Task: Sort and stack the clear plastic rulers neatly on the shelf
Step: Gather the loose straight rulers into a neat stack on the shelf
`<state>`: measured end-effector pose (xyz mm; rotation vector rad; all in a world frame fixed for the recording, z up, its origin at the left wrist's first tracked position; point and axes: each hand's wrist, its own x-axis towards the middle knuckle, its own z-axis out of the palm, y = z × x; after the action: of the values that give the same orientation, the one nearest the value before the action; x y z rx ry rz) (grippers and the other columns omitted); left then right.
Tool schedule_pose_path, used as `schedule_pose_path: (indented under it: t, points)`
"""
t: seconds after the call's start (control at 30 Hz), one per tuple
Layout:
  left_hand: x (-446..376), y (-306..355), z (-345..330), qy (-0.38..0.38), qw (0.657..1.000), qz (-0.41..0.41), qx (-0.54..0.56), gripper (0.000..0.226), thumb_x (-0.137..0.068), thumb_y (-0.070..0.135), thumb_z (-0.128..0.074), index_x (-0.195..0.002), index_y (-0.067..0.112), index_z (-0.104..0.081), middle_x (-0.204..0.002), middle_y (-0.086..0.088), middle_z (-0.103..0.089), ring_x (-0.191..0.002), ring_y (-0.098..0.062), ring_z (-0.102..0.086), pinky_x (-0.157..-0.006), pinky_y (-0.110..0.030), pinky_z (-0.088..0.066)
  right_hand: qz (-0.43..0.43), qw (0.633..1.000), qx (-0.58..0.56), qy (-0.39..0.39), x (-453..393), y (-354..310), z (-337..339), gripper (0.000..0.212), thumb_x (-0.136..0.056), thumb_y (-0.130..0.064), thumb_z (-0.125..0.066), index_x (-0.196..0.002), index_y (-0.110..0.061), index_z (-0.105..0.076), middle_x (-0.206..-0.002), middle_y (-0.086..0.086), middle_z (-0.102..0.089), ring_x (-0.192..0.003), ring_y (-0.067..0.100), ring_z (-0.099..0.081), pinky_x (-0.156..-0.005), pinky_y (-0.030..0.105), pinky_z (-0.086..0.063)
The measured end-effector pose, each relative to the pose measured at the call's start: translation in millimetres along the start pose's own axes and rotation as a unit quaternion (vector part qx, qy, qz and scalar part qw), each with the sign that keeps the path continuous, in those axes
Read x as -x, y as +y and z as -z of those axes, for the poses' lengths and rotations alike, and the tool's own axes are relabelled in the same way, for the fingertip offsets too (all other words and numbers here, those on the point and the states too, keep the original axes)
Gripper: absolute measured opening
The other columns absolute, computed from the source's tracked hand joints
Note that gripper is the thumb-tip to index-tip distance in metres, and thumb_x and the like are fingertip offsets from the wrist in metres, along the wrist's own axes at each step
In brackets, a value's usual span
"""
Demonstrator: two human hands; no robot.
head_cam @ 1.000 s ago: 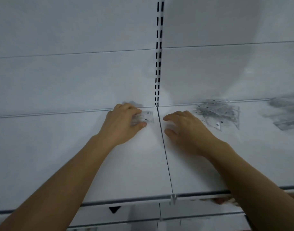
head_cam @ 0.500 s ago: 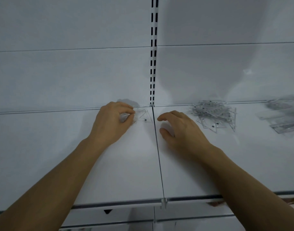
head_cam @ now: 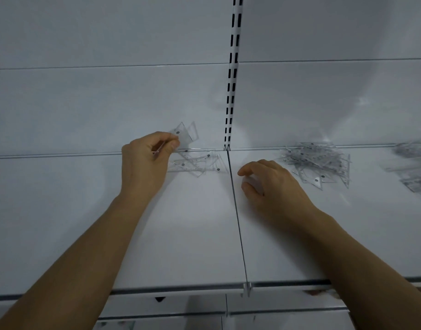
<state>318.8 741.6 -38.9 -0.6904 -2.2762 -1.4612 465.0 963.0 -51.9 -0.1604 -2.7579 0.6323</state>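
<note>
My left hand (head_cam: 145, 163) pinches a few clear triangular rulers (head_cam: 184, 134) and holds them tilted up above the white shelf (head_cam: 180, 234), near the back wall. Just right of it a small heap of clear triangle rulers (head_cam: 200, 163) lies flat on the shelf beside the seam. My right hand (head_cam: 271, 184) rests on the right shelf panel with fingers curled and apart, holding nothing. A larger jumbled pile of clear rulers (head_cam: 316, 163) lies right of that hand, close to the back wall.
A slotted upright (head_cam: 233, 75) runs up the back wall above the seam between the two shelf panels. Another loose heap of clear rulers (head_cam: 414, 167) lies at the far right. The shelf's front edge (head_cam: 180, 288) runs across below my forearms.
My left hand has lifted some clear rulers off the small heap and raised them toward the back wall. My right hand has stayed beside the seam.
</note>
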Motion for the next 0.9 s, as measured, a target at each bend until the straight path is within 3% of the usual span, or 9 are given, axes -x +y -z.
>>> schedule_pose_path:
  t: [0.13, 0.23, 0.37, 0.47, 0.5, 0.67, 0.9]
  points:
    - [0.6, 0.3, 2.7, -0.027, 0.999, 0.006, 0.037, 0.015, -0.103, 0.013, -0.052, -0.108, 0.017, -0.066, -0.098, 0.006, -0.076, -0.080, -0.007, -0.074, -0.072, -0.027, -0.057, 0.002, 1.000, 0.003, -0.006, -7.8, -2.8, 2.2, 0.026, -0.093, -0.022, -0.060, -0.119, -0.024, -0.065, -0.112, -0.007, -0.065, -0.106, 0.018, -0.060, -0.090, 0.036, -0.049]
    - [-1.3, 0.1, 5.4, -0.025, 0.999, -0.023, 0.008, 0.015, -0.105, 0.012, -0.047, -0.112, 0.018, -0.059, -0.101, 0.010, -0.074, -0.078, -0.007, -0.071, -0.067, -0.020, -0.053, 0.017, 1.000, 0.011, -0.018, -17.0, -11.4, 6.1, 0.032, -0.097, -0.026, -0.060, -0.129, -0.022, -0.062, -0.121, -0.005, -0.064, -0.110, 0.018, -0.059, -0.089, 0.028, -0.044]
    - [-1.1, -10.2, -2.5, -0.145, 0.985, -0.044, -0.086, 0.024, -0.096, 0.019, -0.064, -0.118, 0.025, -0.056, -0.107, 0.014, -0.067, -0.080, 0.003, -0.058, -0.073, -0.021, -0.045, 0.020, 0.993, 0.044, -0.111, -54.0, -28.9, 0.3, 0.058, -0.097, -0.047, -0.059, -0.146, -0.018, -0.047, -0.143, 0.004, -0.050, -0.130, 0.026, -0.048, -0.105, 0.038, -0.042]
    - [3.1, -20.6, -13.0, -0.223, 0.964, -0.052, -0.132, 0.045, -0.087, 0.028, -0.075, -0.128, 0.028, -0.057, -0.115, 0.009, -0.065, -0.094, -0.005, -0.058, -0.082, -0.029, -0.047, 0.002, 0.984, 0.057, -0.168, -76.5, -32.4, -10.5, 0.054, -0.091, -0.048, -0.065, -0.134, -0.018, -0.054, -0.128, 0.009, -0.048, -0.120, 0.032, -0.050, -0.095, 0.038, -0.044]
    - [2.8, -22.2, -13.7, -0.222, 0.964, -0.056, -0.137, 0.046, -0.086, 0.026, -0.076, -0.129, 0.027, -0.058, -0.115, 0.008, -0.066, -0.096, -0.009, -0.059, -0.083, -0.030, -0.047, -0.005, 0.984, 0.048, -0.171, -79.0, -31.2, -12.2, 0.053, -0.090, -0.046, -0.067, -0.134, -0.018, -0.055, -0.127, 0.009, -0.047, -0.117, 0.032, -0.052, -0.094, 0.037, -0.044]
    - [-1.2, -23.9, -4.1, -0.181, 0.976, -0.053, -0.108, 0.033, -0.090, 0.013, -0.073, -0.121, 0.021, -0.066, -0.105, 0.010, -0.070, -0.074, 0.017, -0.054, -0.071, 0.000, -0.034, -0.003, 0.988, 0.043, -0.151, -77.2, -23.9, -10.4, 0.059, -0.089, -0.050, -0.070, -0.138, -0.020, -0.054, -0.131, 0.003, -0.047, -0.112, 0.022, -0.054, -0.094, 0.031, -0.043]
    - [-4.1, -29.0, 3.8, -0.116, 0.987, -0.003, -0.107, 0.018, -0.095, 0.014, -0.066, -0.112, 0.019, -0.068, -0.087, 0.019, -0.065, -0.074, 0.014, -0.058, -0.066, 0.000, -0.036, 0.005, 0.998, 0.039, -0.048, -54.3, -12.5, 5.7, 0.061, -0.082, -0.044, -0.079, -0.133, -0.023, -0.053, -0.105, -0.006, -0.063, -0.074, 0.001, -0.049, -0.072, 0.024, -0.041]
